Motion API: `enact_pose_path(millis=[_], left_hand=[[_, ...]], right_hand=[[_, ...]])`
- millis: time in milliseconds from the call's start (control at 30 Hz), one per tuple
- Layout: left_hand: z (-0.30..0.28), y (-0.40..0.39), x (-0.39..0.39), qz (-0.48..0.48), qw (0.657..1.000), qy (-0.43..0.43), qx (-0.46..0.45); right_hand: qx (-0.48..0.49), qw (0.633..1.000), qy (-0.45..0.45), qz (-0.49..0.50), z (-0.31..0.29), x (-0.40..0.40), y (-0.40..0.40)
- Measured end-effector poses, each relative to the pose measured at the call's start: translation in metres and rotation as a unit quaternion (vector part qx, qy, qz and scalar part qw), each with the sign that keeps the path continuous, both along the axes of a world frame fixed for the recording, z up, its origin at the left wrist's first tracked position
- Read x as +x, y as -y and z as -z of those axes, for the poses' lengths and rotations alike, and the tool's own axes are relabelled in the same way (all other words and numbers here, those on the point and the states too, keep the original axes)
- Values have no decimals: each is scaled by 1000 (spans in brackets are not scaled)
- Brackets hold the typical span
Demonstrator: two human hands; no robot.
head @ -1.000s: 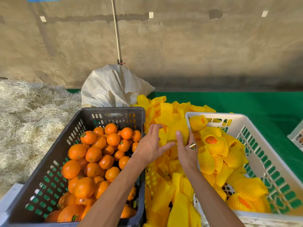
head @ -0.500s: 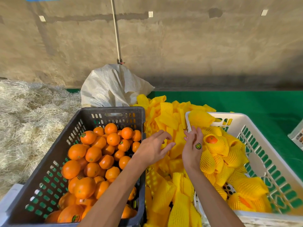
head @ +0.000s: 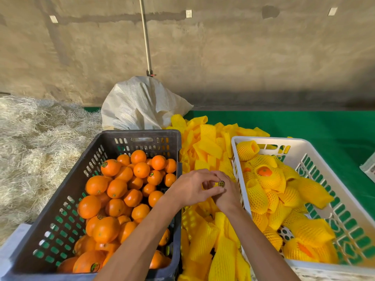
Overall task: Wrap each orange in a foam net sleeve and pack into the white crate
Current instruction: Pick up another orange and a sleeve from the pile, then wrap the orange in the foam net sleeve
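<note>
Head view: left hand [head: 190, 188] reaching in from the lower middle, fingers curled over the right hand [head: 224, 192], fingertips meeting at a small round sticker [head: 221, 183] on the back of a right finger. Whether pinching that sticker or only touching it, cannot tell; nothing else visibly held by the left. Right hand tucked underneath, fingers bent downward into the pile of foam net sleeves [head: 205, 151], grip hidden by the left hand, so holding or empty cannot be told. Both forearms crossing up over the gap between the two crates, the left one passing above the near right corner of the dark crate [head: 67, 199]. Dark crate on the left, slotted plastic walls, heaped with bare oranges [head: 116, 188], smooth and glossy, several with small round labels. Between the crates, loose yellow sleeves, flattened tubes of soft meshed foam, piled from the near edge back toward a white woven sack [head: 140, 104], crumpled and slumped against the wall. On the right, white crate [head: 316, 157], slotted too, holding wrapped oranges [head: 265, 175], netting stretched round each, orange peel peeking through one open end. Sleeve pile pressed against both crate walls, partly covering the white crate's left rim. Dry pale straw [head: 34, 142] heaped far left; green cloth [head: 304, 126] spread behind and under the white crate; rough plaster wall [head: 243, 57] beyond, a thin pole [head: 146, 37] leaning upright against it.
</note>
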State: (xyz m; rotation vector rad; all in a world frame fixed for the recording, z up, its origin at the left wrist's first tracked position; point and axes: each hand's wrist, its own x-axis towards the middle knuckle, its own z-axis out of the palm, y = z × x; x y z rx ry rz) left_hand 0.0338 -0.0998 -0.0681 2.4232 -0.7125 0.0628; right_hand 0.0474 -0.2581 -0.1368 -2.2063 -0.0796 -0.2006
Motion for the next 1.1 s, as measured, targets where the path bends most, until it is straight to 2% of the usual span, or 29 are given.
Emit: enact_pose_path(millis=[300,500,667,767,900,1000,1100], left_hand=[[-4,0,-1,-29,998,-54,-26],[-5,-1,-3,-43,997,-52,-23],[0,4,-1,-41,996,-44,66],[2,1,1,-38,997,-50,40],[3,0,1,-23,999,-41,13],[4,-3,3,-51,994,-36,-89],[8,-13,9,-136,975,14,-174]], right_hand=[[-44,998,10,-38,-1,0,-5],[-45,998,-3,-44,-2,-1,-6],[-53,997,-28,-43,-2,-1,-6],[-84,995,-38,-43,-1,0,-7],[-59,996,-33,-55,1,0,-6],[-29,999,-16,-28,1,0,-5],[36,999,37,-3,-5,-1,-6]])
